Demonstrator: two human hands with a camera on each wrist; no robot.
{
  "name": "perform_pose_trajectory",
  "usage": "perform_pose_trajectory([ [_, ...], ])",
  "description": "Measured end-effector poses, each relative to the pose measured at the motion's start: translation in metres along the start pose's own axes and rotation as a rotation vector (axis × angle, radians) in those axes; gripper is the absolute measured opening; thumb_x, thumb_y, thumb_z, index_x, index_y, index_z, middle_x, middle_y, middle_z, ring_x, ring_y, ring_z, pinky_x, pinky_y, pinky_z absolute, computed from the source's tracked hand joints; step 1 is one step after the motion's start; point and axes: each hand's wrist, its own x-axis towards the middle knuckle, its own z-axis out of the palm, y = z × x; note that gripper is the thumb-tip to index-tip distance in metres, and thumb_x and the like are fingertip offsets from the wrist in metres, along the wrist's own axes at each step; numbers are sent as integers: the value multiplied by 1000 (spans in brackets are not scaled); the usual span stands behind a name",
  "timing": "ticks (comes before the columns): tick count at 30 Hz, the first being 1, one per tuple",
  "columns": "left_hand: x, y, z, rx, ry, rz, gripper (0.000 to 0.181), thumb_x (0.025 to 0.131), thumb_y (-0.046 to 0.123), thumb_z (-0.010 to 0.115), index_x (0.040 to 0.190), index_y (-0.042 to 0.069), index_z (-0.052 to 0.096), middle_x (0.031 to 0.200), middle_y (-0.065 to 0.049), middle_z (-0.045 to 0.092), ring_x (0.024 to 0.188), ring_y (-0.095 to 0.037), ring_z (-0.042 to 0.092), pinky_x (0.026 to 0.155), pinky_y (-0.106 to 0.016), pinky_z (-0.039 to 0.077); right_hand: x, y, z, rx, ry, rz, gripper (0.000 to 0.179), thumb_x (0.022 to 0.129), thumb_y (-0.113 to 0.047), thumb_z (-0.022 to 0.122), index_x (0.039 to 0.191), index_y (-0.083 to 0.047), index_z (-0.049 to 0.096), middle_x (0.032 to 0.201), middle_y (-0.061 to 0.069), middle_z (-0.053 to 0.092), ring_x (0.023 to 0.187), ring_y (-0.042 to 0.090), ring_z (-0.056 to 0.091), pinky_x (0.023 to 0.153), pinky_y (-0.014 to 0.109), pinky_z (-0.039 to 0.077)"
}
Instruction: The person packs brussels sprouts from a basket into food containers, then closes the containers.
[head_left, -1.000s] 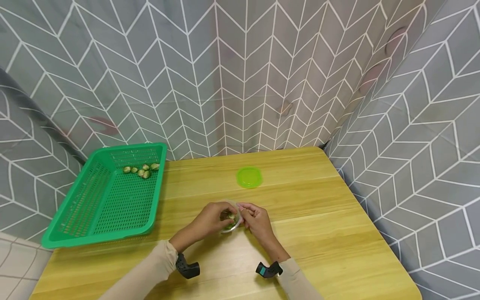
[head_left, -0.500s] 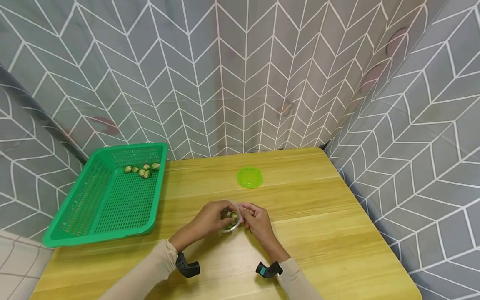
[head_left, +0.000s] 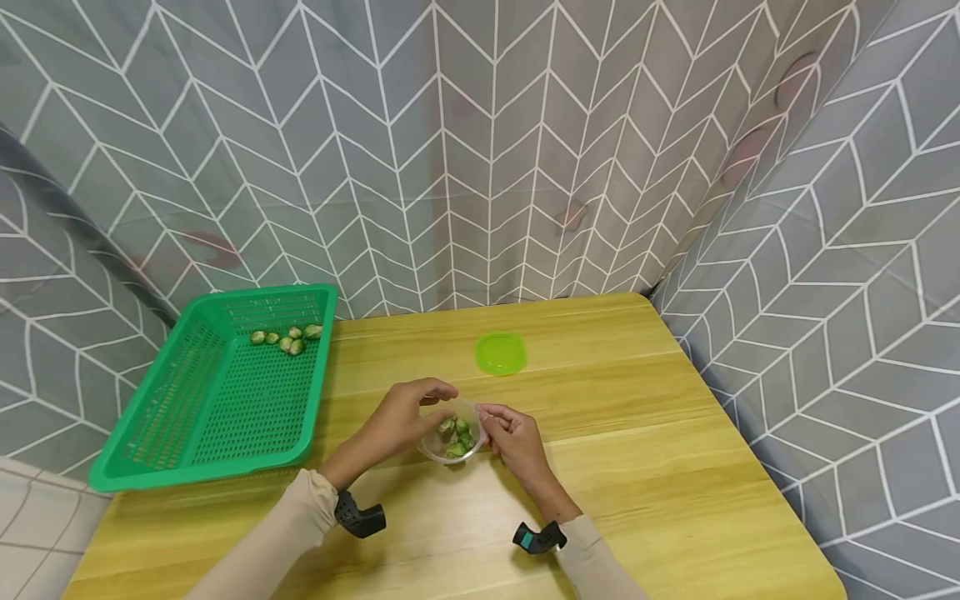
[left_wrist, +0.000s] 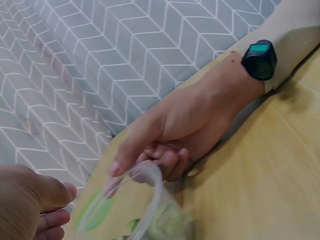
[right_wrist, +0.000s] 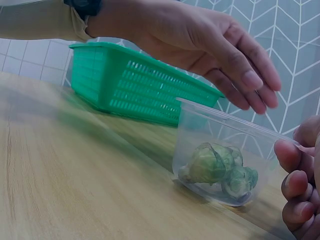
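Note:
A clear plastic tub (head_left: pixel 431 451) stands on the table with several Brussels sprouts (right_wrist: pixel 210 165) inside. My right hand (head_left: pixel 517 442) pinches the tub's rim between thumb and curled fingers on its right side. Over the tub's left edge, my left hand (head_left: pixel 405 421) hovers with thumb and fingers spread apart. In the right wrist view its fingers hang loosely above the rim with nothing between them.
The green basket (head_left: pixel 318 392) at the left holds several more sprouts (head_left: pixel 292 340) in its far corner. A lime-green lid (head_left: pixel 501 354) lies on the wooden table (head_left: pixel 645 467) beyond the tub. Patterned curtains (head_left: pixel 525 150) border the table's back and right.
My left hand has come up out of the tub and back to the left, its fingers now apart. The sprouts in the tub show more fully. My right hand keeps its place on the rim.

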Motion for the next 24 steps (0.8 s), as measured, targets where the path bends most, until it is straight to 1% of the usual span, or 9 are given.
perform_pose_trajectory([
  [3, -1, -2, -8, -4, 25, -7, 25, 91, 13, 77, 116, 13, 73, 114, 0, 73, 109, -19, 69, 97, -40, 56, 0, 1, 0, 0, 5, 0, 26, 101, -9, 62, 120, 7, 69, 73, 17, 68, 51, 10, 49, 45, 17, 39],
  [7, -2, -4, -21, 5, 55, -23, 25, 91, 14, 77, 116, 12, 72, 114, -1, 73, 108, -20, 69, 97, -42, 57, 0, 0, 1, -3, 8, 2, 24, 101, -8, 62, 119, 5, 71, 72, 15, 67, 51, 12, 48, 44, 17, 39],
  [10, -4, -4, -30, 16, 82, -17, 27, 91, 13, 77, 117, 11, 71, 114, -2, 73, 107, -20, 69, 96, -41, 57, 0, -1, 1, -4, 7, 2, 25, 101, -8, 62, 120, 6, 70, 71, 13, 67, 51, 12, 48, 44, 17, 39],
  [14, -6, -7, -42, 51, 127, -3, 30, 91, 13, 77, 120, 9, 70, 114, -4, 73, 105, -23, 70, 95, -45, 57, 0, -1, 1, -1, 8, 0, 26, 101, -7, 61, 120, 8, 69, 70, 13, 66, 50, 11, 48, 44, 17, 39],
  [17, -8, -12, -52, 83, 158, -12, 32, 91, 14, 77, 122, 9, 69, 114, -6, 73, 105, -26, 70, 93, -48, 57, 0, -1, 1, -1, 10, 1, 26, 101, -7, 62, 120, 8, 69, 70, 11, 66, 50, 10, 48, 44, 17, 39],
  [21, -10, -19, -66, 88, 191, -21, 33, 92, 12, 76, 123, 7, 69, 115, -10, 72, 106, -29, 69, 94, -50, 57, 0, 0, 1, -4, 13, 5, 25, 101, -7, 62, 120, 8, 69, 70, 9, 67, 51, 11, 49, 44, 17, 39],
  [24, -13, -25, -77, 73, 218, -23, 33, 92, 11, 75, 124, 5, 68, 115, -14, 72, 107, -33, 68, 94, -51, 56, 0, 0, 1, -1, 9, 10, 26, 101, -7, 62, 121, 8, 69, 71, 9, 67, 52, 10, 49, 44, 17, 40],
])
